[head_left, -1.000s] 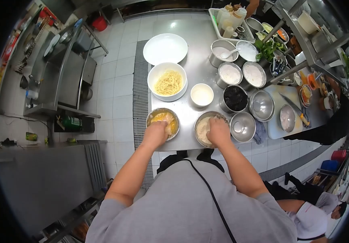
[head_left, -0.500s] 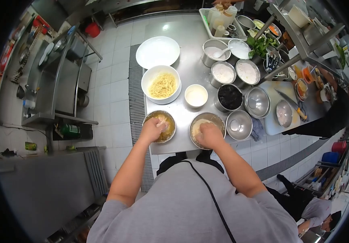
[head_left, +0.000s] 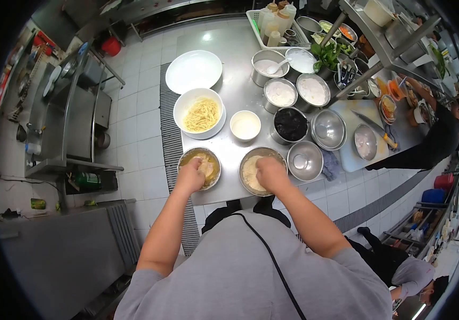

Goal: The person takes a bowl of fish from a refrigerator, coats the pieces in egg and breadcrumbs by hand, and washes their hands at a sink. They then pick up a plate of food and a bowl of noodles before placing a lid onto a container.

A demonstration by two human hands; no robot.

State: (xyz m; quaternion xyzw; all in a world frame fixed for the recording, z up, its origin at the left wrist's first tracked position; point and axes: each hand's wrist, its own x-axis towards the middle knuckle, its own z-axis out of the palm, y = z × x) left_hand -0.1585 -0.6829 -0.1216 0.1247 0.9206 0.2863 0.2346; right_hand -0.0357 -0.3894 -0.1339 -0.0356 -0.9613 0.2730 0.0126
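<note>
My left hand (head_left: pixel 190 175) reaches into a metal bowl (head_left: pixel 182 159) of yellow, wet, egg-like liquid. Its fingers are drawn together at a pale, soft piece (head_left: pixel 206 168), whose kind I cannot make out. My right hand (head_left: pixel 272 174) is down in a second metal bowl (head_left: pixel 244 184) holding pale yellow crumbs (head_left: pixel 251 174). The right fingers curl downward into the crumbs, and their tips are hidden. Between and behind the two bowls stands a white tub (head_left: pixel 245 126) with pale contents. A white bowl of shredded yellow strips (head_left: pixel 202 114) is behind my left hand.
A large white plate (head_left: pixel 194 72) lies at the back left. Metal pots of white powder (head_left: pixel 280 93), a pot of dark contents (head_left: pixel 291 125) and empty steel bowls (head_left: pixel 305 161) stand rightward. A knife (head_left: pixel 369 122) rests on the cutting board (head_left: pixel 345 152), near another person (head_left: pixel 433 133).
The camera view has shifted, so the table's things appear farther left. In the left bowl my fingers now point down at the pale piece. My right hand stays in the crumbs.
</note>
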